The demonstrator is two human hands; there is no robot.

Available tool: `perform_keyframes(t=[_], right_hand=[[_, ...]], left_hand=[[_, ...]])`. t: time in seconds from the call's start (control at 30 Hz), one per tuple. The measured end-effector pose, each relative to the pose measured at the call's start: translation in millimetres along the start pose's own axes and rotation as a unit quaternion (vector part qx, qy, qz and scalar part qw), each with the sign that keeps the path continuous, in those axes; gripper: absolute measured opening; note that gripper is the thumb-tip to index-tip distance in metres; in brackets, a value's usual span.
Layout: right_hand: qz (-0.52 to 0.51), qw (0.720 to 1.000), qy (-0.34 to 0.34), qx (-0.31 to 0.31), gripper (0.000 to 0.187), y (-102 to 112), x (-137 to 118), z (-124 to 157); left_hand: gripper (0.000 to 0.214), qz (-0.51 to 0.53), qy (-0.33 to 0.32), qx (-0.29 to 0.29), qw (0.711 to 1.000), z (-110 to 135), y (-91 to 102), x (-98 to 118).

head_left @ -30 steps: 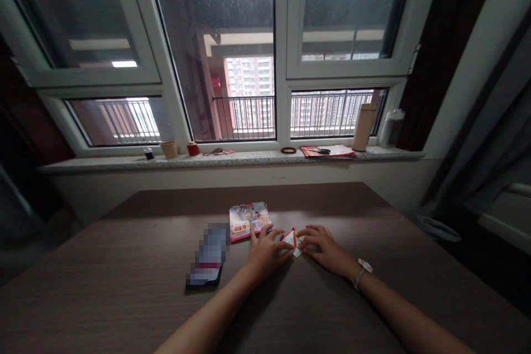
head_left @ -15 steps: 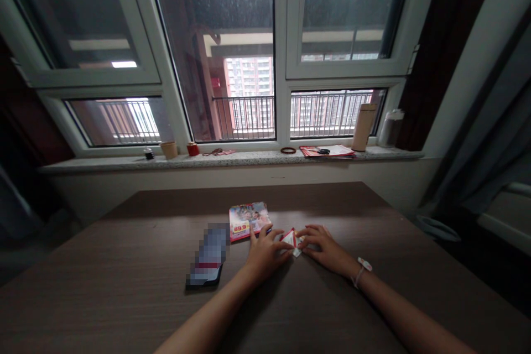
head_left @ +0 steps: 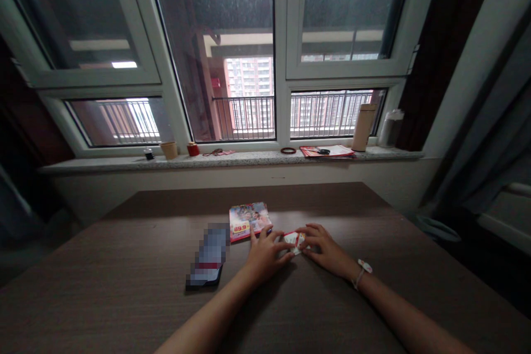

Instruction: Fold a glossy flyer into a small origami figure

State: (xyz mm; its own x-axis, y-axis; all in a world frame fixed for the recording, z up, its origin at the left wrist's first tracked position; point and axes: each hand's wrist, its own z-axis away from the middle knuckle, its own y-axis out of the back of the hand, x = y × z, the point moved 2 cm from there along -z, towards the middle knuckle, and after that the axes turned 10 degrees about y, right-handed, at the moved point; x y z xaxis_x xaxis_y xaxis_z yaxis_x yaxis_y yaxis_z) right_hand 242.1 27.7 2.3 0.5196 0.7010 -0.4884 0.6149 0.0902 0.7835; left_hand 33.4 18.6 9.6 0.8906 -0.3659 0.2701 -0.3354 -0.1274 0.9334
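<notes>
A small folded paper (head_left: 291, 237), white with red edges, lies on the brown table between my hands. My left hand (head_left: 266, 253) holds its left side, thumb and fingertips at the paper and the index finger stretched forward towards a colourful leaflet (head_left: 244, 215). From the other side, my right hand (head_left: 326, 248) grips the right part with bent fingers and thumb, covering some of it. On my right wrist is a light bracelet (head_left: 362, 271). A dark blue object, too small to make out, shows by the left fingertips.
Left of my left hand lies a phone (head_left: 209, 257) with a blurred screen. The windowsill (head_left: 249, 159) behind the table (head_left: 124, 265) holds a paper cup (head_left: 169, 149), a red spool (head_left: 193, 149), scissors (head_left: 323, 151) on papers, and a tan bottle (head_left: 364, 127).
The paper's shape between my fingers has changed: it now looks wider and flatter, with more of its white face showing. Both hands have barely shifted.
</notes>
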Motion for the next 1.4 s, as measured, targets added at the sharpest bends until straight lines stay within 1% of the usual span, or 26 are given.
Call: perform_keyframes(t=[0.13, 0.33, 0.57, 0.8, 1.1, 1.4], right_hand=[[0.001, 1.000, -0.015, -0.010, 0.015, 1, -2, 0], [0.034, 0.999, -0.004, -0.015, 0.022, 6, -10, 0], [0.038, 0.999, -0.008, -0.019, 0.027, 4, -14, 0], [0.041, 0.999, -0.018, -0.017, 0.024, 2, -14, 0], [0.069, 0.997, -0.019, -0.018, 0.025, 0, -10, 1], [0.053, 0.998, -0.025, -0.024, 0.022, 0, -9, 0]], left_hand=[[0.027, -0.002, -0.003, 0.003, 1.000, 0, -1.8, -1], [0.031, -0.011, 0.020, 0.010, 1.000, 0, -5.3, -4], [0.030, -0.008, 0.038, 0.020, 0.999, 0, -5.3, -3], [0.030, 0.002, 0.078, -0.006, 0.997, -3, -5.9, -4], [0.028, 0.005, 0.097, -0.016, 0.995, -6, -5.5, -4], [0.026, 0.012, 0.099, -0.010, 0.995, -6, -5.9, -4]])
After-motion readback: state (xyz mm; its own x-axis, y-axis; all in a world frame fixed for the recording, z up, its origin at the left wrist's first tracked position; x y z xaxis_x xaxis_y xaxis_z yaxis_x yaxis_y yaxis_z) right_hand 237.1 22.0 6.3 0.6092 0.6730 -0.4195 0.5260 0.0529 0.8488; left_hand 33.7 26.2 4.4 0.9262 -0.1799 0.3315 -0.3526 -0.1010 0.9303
